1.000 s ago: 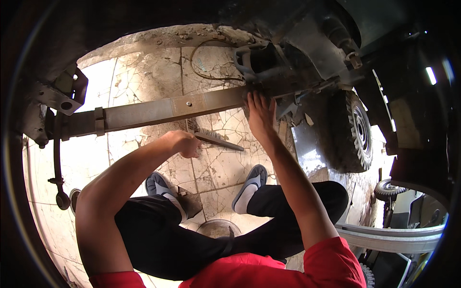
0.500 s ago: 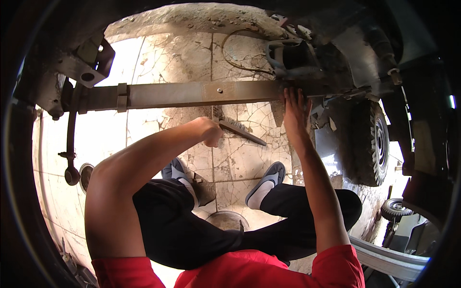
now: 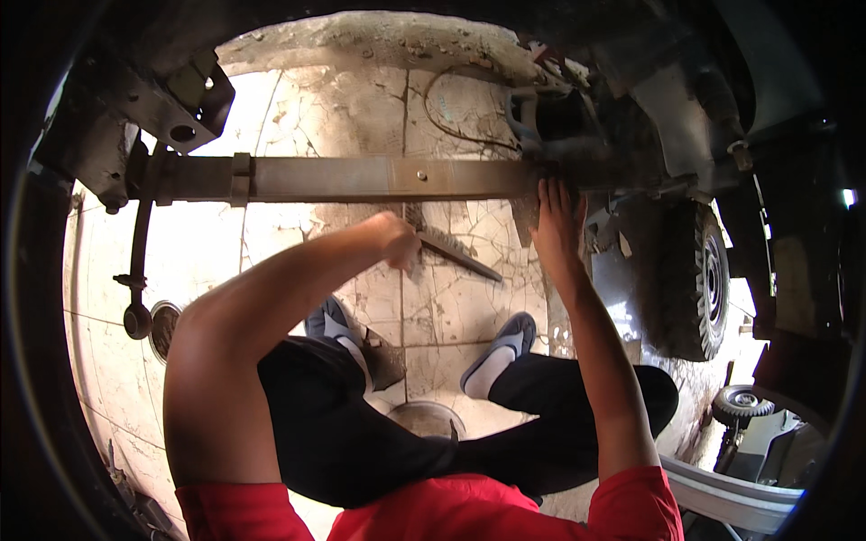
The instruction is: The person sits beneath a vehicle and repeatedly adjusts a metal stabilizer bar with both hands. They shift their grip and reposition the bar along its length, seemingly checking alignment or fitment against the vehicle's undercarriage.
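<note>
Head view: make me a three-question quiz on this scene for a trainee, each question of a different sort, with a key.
1. Multiple choice: which tool is at the left hand?
a) a hammer
b) a brush
c) a spanner
2. True or false: the right hand is at the bar.
3. Fill the gap: the large tyre is on the person's ____ side.

Key:
1. b
2. True
3. right
</note>
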A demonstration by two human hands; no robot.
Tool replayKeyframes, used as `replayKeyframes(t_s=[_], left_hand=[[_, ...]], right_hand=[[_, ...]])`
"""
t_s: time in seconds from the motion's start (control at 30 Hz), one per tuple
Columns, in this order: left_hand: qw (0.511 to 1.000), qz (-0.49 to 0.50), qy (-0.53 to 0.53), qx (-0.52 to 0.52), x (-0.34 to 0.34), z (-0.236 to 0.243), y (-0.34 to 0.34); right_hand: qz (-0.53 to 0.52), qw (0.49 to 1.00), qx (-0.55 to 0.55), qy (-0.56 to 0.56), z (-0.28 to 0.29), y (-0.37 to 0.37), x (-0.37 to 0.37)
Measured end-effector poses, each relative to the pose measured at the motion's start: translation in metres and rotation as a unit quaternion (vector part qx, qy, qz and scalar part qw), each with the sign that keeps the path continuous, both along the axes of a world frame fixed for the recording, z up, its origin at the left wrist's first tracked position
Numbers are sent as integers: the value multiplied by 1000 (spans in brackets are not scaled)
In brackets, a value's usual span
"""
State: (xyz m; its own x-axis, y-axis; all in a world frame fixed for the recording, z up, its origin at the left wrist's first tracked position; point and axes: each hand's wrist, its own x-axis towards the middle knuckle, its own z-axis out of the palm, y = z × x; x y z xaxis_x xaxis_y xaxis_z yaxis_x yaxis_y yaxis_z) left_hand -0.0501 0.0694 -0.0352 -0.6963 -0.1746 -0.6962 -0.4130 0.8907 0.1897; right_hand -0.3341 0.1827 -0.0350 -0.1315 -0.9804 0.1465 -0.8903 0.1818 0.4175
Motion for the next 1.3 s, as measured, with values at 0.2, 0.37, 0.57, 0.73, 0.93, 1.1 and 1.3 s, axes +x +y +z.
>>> replayKeyframes(t_s=[0.2,0.37,0.57,0.73,0.93,1.1,1.3], left_hand=[[1000,-7,14,4,3,-1,1],[998,55,18,18,6,11,0],[999,0,-46,-6,3,8,-4],[999,-32,12,4,-2,8,5],[1000,-8,-12,28,5,18,8],[998,-37,-45,25,0,9,7],[998,-45,-2,41,-7,-6,4]], right_hand=[[-11,998,-50,-30,9,-37,5],[1,996,-60,-59,9,-31,12],[-1,995,-53,-88,10,-3,10],[-49,991,-105,-68,1,-41,7],[0,991,-96,-90,0,-11,22],[9,991,-101,-91,7,-2,15],[-14,986,-150,-76,1,-35,8]])
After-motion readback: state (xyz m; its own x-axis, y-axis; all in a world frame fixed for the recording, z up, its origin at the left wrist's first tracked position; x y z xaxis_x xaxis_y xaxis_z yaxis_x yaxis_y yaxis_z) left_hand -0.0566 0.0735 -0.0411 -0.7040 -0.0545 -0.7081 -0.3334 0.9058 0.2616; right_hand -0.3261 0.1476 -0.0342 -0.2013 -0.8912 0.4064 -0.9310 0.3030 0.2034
